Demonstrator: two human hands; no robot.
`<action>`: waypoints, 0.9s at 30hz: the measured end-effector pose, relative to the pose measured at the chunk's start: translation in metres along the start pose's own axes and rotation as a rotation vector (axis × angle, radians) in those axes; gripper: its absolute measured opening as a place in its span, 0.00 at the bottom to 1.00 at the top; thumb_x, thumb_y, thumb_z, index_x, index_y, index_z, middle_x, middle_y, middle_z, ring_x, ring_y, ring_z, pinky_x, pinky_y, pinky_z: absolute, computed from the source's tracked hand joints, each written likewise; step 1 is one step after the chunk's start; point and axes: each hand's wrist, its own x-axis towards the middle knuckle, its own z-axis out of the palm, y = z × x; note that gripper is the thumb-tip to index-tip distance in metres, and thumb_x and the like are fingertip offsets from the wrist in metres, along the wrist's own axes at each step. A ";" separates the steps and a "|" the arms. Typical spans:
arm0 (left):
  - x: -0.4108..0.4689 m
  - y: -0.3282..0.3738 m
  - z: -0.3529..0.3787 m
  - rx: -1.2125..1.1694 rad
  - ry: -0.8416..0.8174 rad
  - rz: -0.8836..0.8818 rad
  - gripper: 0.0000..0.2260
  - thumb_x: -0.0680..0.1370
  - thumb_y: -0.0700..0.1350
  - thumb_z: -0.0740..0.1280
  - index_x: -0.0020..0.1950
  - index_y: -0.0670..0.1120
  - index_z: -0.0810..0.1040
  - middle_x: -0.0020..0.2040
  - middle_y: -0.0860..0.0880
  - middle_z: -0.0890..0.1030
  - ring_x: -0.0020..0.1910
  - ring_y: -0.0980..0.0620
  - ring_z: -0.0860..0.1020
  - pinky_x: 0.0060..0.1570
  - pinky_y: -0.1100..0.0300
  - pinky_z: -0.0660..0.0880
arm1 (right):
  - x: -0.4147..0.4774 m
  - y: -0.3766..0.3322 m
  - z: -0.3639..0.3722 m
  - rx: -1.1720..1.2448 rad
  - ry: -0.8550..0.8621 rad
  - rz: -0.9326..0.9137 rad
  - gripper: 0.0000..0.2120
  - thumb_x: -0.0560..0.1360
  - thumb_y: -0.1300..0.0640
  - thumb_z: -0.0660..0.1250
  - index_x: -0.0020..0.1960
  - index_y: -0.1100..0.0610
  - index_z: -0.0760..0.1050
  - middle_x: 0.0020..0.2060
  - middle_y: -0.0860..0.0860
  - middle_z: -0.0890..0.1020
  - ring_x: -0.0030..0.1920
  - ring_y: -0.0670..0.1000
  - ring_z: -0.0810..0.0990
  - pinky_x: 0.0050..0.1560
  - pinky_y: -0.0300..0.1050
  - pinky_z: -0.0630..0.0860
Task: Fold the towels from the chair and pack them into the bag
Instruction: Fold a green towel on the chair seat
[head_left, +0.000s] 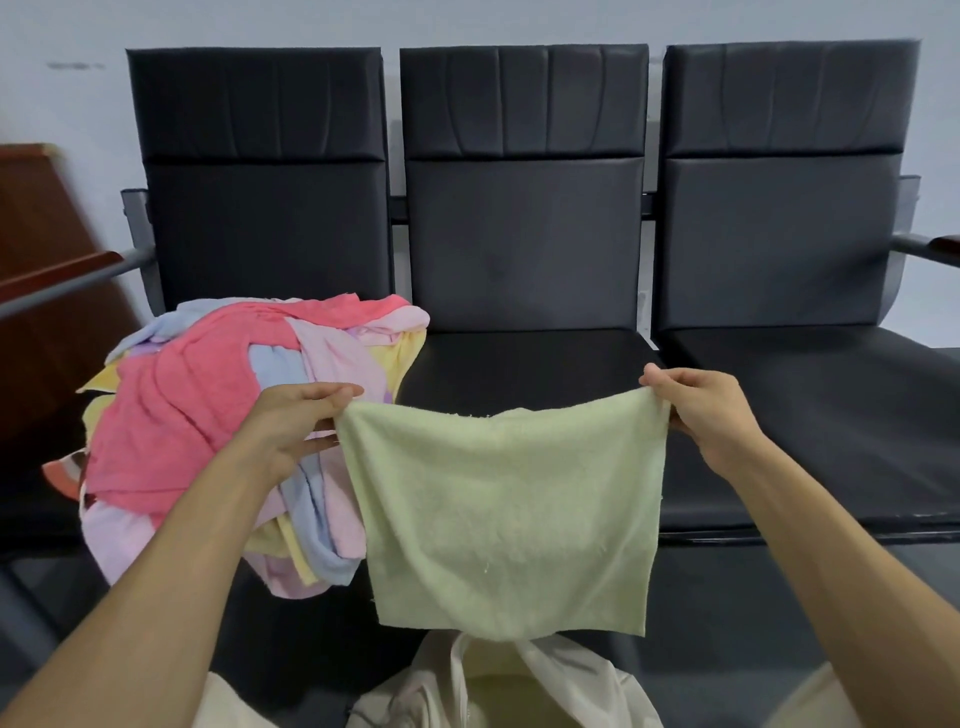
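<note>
- A pale cloth bag (561, 691) is seen open at 6 o'clock, at the very bottom of the view.
- Just above it, a light green towel (509, 509) is held up flat in the air.
- Its top corners are pinched by the left hand (296, 421) at 10 o'clock and the right hand (711, 415) at 2 o'clock, well apart.
- A heap of pink, blue and yellow towels (197, 415) is piled at 9 o'clock, on the left seat of the black bench (524, 364).
</note>
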 end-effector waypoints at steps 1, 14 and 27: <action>0.000 0.000 -0.002 0.017 -0.025 -0.018 0.03 0.77 0.39 0.69 0.48 0.43 0.83 0.47 0.45 0.83 0.44 0.48 0.80 0.43 0.57 0.76 | 0.000 0.000 -0.001 -0.028 -0.027 -0.015 0.09 0.73 0.54 0.74 0.47 0.59 0.83 0.45 0.55 0.84 0.46 0.53 0.82 0.55 0.50 0.79; -0.006 -0.007 0.003 0.766 0.030 0.247 0.07 0.75 0.38 0.72 0.52 0.43 0.85 0.48 0.47 0.83 0.51 0.50 0.77 0.53 0.60 0.71 | -0.006 0.010 0.004 -0.718 0.026 -0.449 0.08 0.74 0.63 0.72 0.51 0.56 0.85 0.42 0.48 0.78 0.44 0.49 0.77 0.45 0.30 0.69; 0.001 -0.003 0.026 0.385 0.173 0.331 0.05 0.80 0.43 0.65 0.44 0.46 0.77 0.43 0.48 0.79 0.43 0.48 0.76 0.48 0.53 0.74 | -0.010 0.000 0.012 -0.193 0.047 -0.215 0.09 0.77 0.58 0.60 0.40 0.56 0.76 0.35 0.48 0.76 0.37 0.47 0.71 0.38 0.43 0.67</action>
